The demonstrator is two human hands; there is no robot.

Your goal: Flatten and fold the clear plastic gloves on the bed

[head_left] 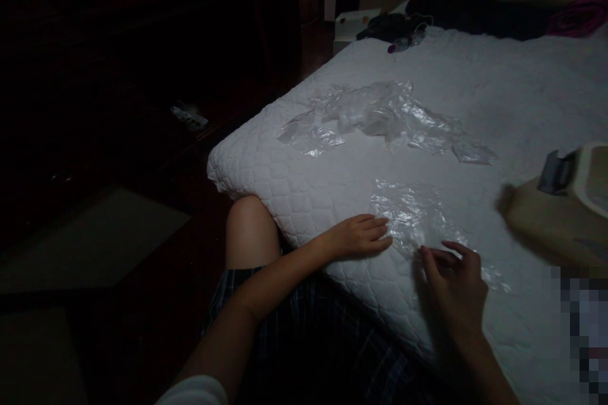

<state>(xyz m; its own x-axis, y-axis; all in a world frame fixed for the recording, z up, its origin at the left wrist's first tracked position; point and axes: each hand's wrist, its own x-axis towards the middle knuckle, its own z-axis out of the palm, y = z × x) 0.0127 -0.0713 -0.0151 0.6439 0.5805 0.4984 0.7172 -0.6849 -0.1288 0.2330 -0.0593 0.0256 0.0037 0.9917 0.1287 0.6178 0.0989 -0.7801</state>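
A thin clear plastic bag (408, 209) lies spread on the white quilted mattress near its front edge. My left hand (361, 235) rests palm down, its fingers stretched out flat at the bag's left side. Over the lower right part of the bag is my right hand (456, 285). Its thumb and index fingertips come together at the plastic, while another finger is held apart. Farther back, a heap of crumpled clear plastic bags (370, 111) stretches across the bed.
A beige container with a dark latch (546, 209) stands on the right of the mattress (304, 183). Dark items and a small bottle (403, 44) lie at the far edge, near a white box (351, 24). A small packet (189, 116) is on the dark floor, left.
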